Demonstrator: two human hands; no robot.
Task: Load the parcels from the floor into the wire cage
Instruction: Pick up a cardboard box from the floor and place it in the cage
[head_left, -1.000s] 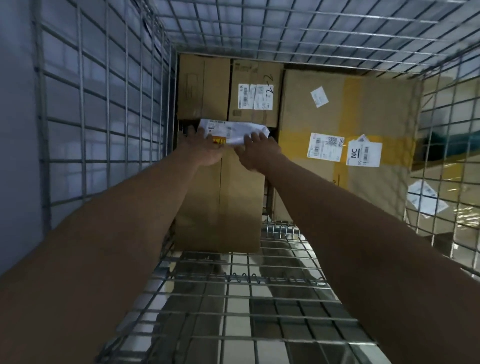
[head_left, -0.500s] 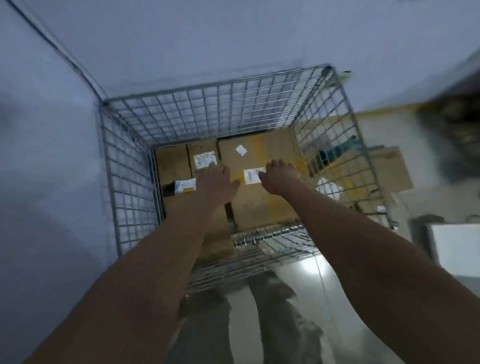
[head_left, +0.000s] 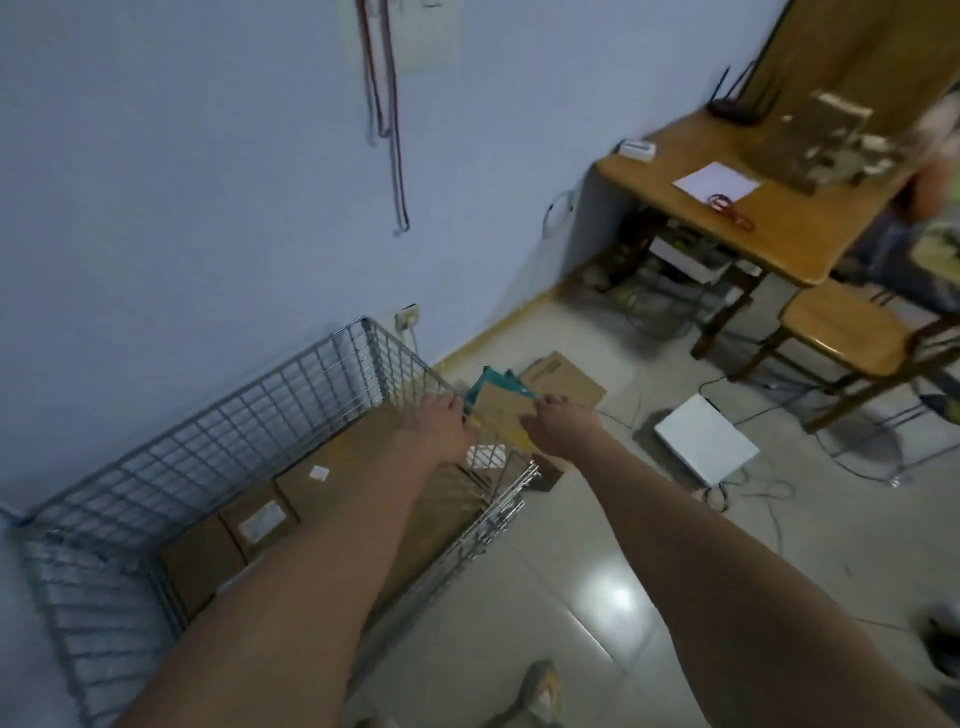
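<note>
Now both bare arms reach forward over the near right corner of the wire cage (head_left: 171, 467), which stands against the pale blue wall (head_left: 182, 182) on the tiled floor (head_left: 597, 597). Just beyond that corner, the left hand (head_left: 439, 428) and the right hand (head_left: 556, 428) flank a cardboard parcel (head_left: 501, 410) that has a teal piece (head_left: 491, 382) at its far edge. Left fingers curl at its left side and right fingers at its right side, yet the motion blur means I cannot tell whether either hand truly grips it or only touches it. The parcel sits outside the cage, close to the cage's right wall; whether it rests on the floor or is lifted is unclear. Just behind it a flat brown cardboard box (head_left: 563, 382) lies on the floor. Inside the cage, several brown boxes (head_left: 332, 483) lie packed side by side, some with white labels (head_left: 262, 519) facing up. To the right, a flat white box (head_left: 704, 447) lies on the floor among loose cables (head_left: 753, 491). Farther back, a wooden surface (head_left: 769, 223) carries a white sheet of paper (head_left: 717, 181) and blurred equipment, and a wooden chair (head_left: 847, 332) stands beside it. Cords (head_left: 387, 104) hang down the wall above the cage. A shoe (head_left: 540, 691) shows at the bottom edge.
</note>
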